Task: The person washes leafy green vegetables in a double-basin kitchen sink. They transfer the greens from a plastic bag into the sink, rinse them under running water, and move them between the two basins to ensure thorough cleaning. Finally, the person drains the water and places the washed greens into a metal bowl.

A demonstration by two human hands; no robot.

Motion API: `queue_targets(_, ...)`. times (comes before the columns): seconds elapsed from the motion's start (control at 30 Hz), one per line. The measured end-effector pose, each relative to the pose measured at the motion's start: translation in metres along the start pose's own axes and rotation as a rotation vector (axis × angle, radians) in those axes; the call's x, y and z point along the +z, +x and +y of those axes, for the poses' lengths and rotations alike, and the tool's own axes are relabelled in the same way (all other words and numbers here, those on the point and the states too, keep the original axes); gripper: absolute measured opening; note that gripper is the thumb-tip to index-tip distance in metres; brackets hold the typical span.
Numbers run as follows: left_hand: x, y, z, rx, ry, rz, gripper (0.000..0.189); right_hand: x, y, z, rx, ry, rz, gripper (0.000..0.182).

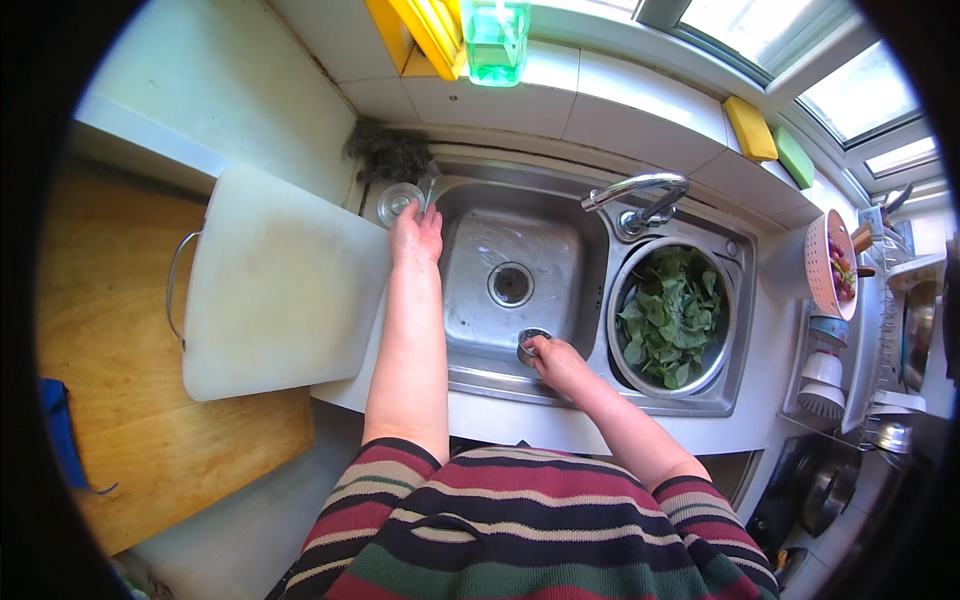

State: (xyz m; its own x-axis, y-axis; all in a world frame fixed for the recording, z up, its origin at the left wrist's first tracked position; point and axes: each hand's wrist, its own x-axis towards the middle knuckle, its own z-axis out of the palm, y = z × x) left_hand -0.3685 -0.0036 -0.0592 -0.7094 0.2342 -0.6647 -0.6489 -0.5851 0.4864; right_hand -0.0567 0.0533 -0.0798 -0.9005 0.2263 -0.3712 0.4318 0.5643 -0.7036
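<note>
My left hand (418, 234) reaches to the back left corner of the sink, its fingertips overlapping the rim of a small clear round dish (397, 201). Whether the fingers grip the dish cannot be made out. Just behind lies a dark, wiry scouring pad (386, 152). My right hand (559, 365) holds a small metal sink strainer basket (534, 334) near the front right of the stainless steel sink basin (480, 240). The round drain (511, 284) lies in the basin floor. To the right, a metal bowl (615, 352) holds green leafy vegetables (671, 315).
A chrome faucet (645, 196) arches behind the sink. On the left, a white cutting board (289, 292) lies over a wooden board (247, 465). Green liquid fills a bottle (496, 52) on the ledge beside sponges (750, 129). A pink colander (823, 262) with grapes stands right.
</note>
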Motion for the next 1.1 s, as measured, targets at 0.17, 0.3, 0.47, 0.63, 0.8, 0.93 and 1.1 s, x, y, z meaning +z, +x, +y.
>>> queue_targets(0.17, -0.03, -0.074, -0.037, 0.021, 0.839, -0.304, 0.076, -0.004, 0.0, -0.006, -0.07, 0.002, 0.115, 0.022)
queue_targets(0.3, -0.083, -0.114, -0.073, -0.389, 1.291, -0.154, 0.076, -0.003, 0.005, -0.012, -0.158, -0.009, 0.152, 0.019)
queue_targets(0.47, -0.113, -0.119, -0.078, -0.564, 1.174, -0.321, 0.055, -0.016, 0.007, -0.032, -0.234, -0.057, -0.009, 0.022)
queue_targets(0.63, -0.173, -0.074, -0.069, 0.307, 1.546, -0.289, 0.04, -0.047, 0.023, -0.047, -0.219, 0.465, -0.108, 0.042)
queue_targets(0.8, -0.141, -0.116, -0.041, 0.677, 1.921, -0.375, 0.04, -0.027, 0.015, -0.002, 0.136, -0.479, -0.203, 0.043)
queue_targets(0.93, -0.156, -0.123, -0.038, 0.729, 2.05, -0.379, 0.039, 0.012, -0.007, 0.037, -0.012, -0.459, 0.035, 0.05)
queue_targets(1.1, -0.163, -0.129, -0.043, 0.777, 2.041, -0.335, 0.038, 0.017, -0.036, 0.038, -0.075, -0.326, 0.159, 0.048)
